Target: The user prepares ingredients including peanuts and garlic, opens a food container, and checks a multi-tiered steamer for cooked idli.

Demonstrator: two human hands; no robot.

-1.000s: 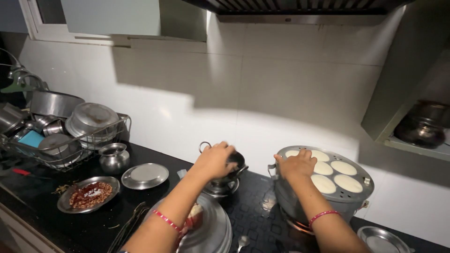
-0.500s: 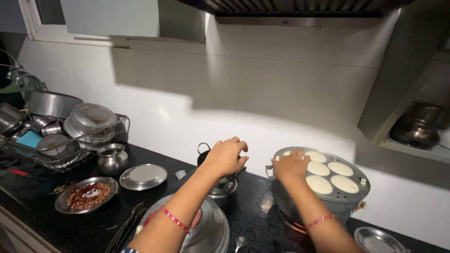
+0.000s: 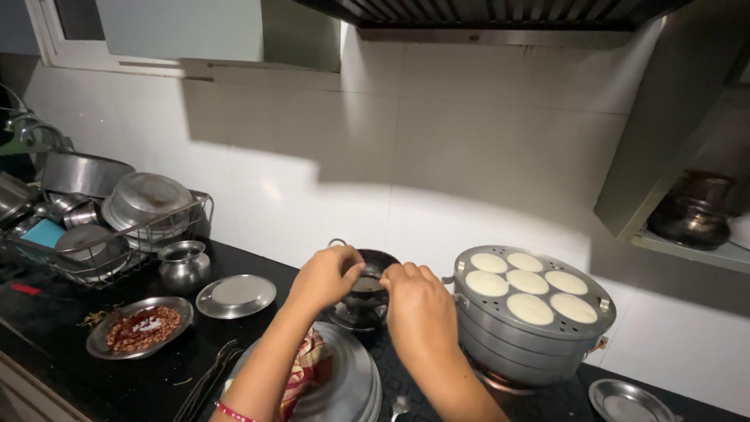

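A person is standing at a black kitchen counter (image 3: 55,375), seen from above through a head camera. Both bare hands are meeting at a small dark pan (image 3: 369,291) sitting on a burner near the tiled wall, between the dish rack side and the steamer.

The left hand (image 3: 326,275) is curling over the pan's left rim, fingers bent and pinching something small at its edge; what exactly it is gripping is hidden. The right hand (image 3: 419,311) is reaching in from the right with fingers folded toward the rim, knuckles up; whether it is closing on anything cannot be told.

The pan is looking like thin, rigid metal, light enough for 1 hand, with a small loop handle at the back left. It is likely getting hot on the burner, so the loop or the rim edge is the place to hold.

Just right of the pan, a round metal steamer (image 3: 531,336) is holding 7 white batter cakes on its top tray. In front of the hands a large lid (image 3: 344,383) is lying with a checked cloth (image 3: 305,371) on it. To the left are a small plate (image 3: 236,295), a plate of red spices (image 3: 141,327), a small pot (image 3: 184,266) and a rack (image 3: 101,234) of steel vessels.
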